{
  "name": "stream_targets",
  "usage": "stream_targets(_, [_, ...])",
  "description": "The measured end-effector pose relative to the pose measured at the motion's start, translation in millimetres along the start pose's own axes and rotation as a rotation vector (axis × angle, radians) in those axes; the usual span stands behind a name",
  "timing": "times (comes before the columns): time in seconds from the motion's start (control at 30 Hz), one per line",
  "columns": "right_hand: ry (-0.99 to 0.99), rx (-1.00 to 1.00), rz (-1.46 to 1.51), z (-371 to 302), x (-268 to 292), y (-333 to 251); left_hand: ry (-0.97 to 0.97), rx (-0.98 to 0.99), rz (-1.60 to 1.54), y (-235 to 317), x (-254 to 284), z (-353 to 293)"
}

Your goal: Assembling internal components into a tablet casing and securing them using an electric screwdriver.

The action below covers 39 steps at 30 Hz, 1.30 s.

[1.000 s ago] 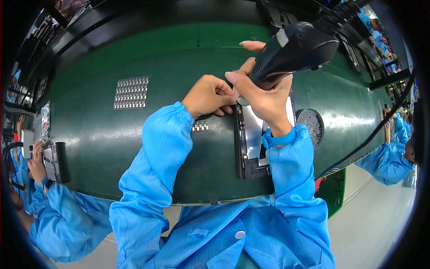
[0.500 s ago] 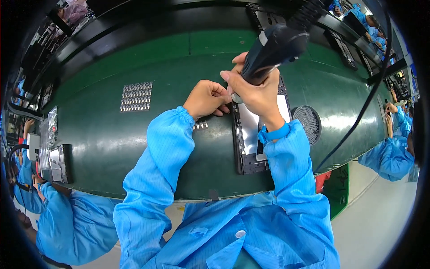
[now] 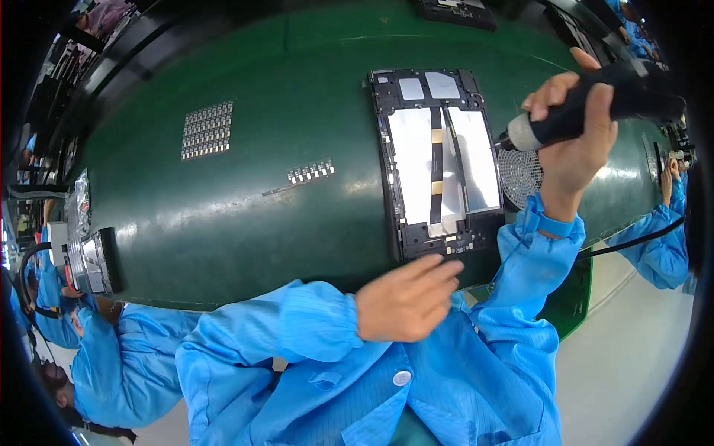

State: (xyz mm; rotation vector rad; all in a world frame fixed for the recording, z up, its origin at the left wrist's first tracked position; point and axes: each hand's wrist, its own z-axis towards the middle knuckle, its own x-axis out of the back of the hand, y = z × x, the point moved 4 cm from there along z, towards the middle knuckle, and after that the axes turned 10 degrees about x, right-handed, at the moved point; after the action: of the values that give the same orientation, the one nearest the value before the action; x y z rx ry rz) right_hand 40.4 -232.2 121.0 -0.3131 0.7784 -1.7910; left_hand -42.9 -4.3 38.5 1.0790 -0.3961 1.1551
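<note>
My right hand (image 3: 576, 137) is closed round a black electric screwdriver (image 3: 561, 119) with a pale nose, tilted so that its tip points left. The tip is over the near-left part of a round perforated screw tray (image 3: 520, 178); I cannot tell whether it touches or carries a screw. Left of it lies an opened tablet (image 3: 415, 149), a black frame with silver plates and a dark ribbon cable down the middle. My left hand (image 3: 409, 299) is at the tablet's near edge, fingers stretched out, holding nothing I can see.
A block of small boards (image 3: 207, 131) and a short strip of them (image 3: 312, 171) lie on the green table (image 3: 245, 223). A black device (image 3: 457, 13) sits at the far edge, another (image 3: 103, 260) at the left. Co-workers in blue sit on both sides.
My right hand has carried the screwdriver from the tablet's left edge rightward to the screw tray. My left hand has left that edge and come back toward me, opening.
</note>
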Motion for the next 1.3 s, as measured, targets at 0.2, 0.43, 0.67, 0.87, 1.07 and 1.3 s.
stream_targets(0.2, [-0.006,-0.074,-0.106,-3.8,21.3,-0.8,0.058,0.161,0.181,-27.2,-14.6,27.5])
stream_targets(0.43, [-0.002,-0.215,0.113,-27.3,1.1,15.3,0.141,0.349,0.355,-115.9,29.4,36.8])
stream_targets(0.67, [0.011,-0.299,0.191,-43.1,-4.6,21.7,0.255,0.463,0.647,-196.4,69.4,50.2])
stream_targets(0.87, [0.023,-0.300,0.180,-41.6,-7.0,24.3,0.237,0.442,0.666,-178.0,60.3,50.2])
stream_targets(1.07, [0.031,-0.304,0.179,-43.1,-7.5,29.2,0.142,0.495,0.727,-171.8,51.4,46.2])
stream_targets(1.3, [0.031,-0.298,0.152,-48.3,-0.5,31.1,0.095,0.565,0.735,-194.4,59.1,55.1])
